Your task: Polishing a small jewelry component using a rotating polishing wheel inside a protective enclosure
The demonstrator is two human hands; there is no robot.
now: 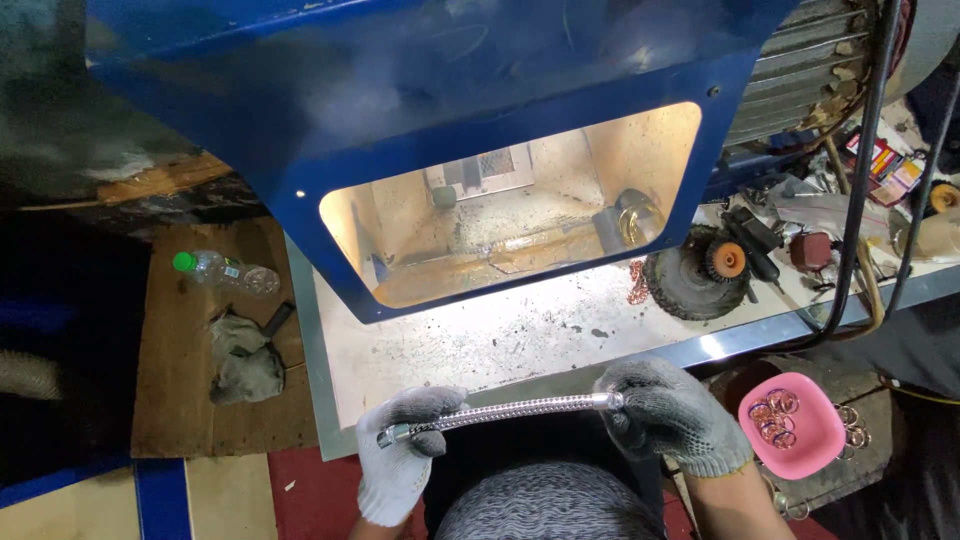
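Wrists cut off at bottom edge. Left hand point(400, 450) and right hand point(668, 412), both gloved, curled tight round ends of hose point(505, 411), held level just before bench point(520, 335) edge. Cabinet point(420, 90) interior hazy through window. Pink bowl point(790, 425) near right hand.

A blue hood point(420, 90) with a warmly lit opening stands over a sooty worktop point(500, 335); wooden board point(180, 360), red floor point(310, 495) at left

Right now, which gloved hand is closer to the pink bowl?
The right hand: it holds the hose end beside the pink bowl; the left hand is farther away.
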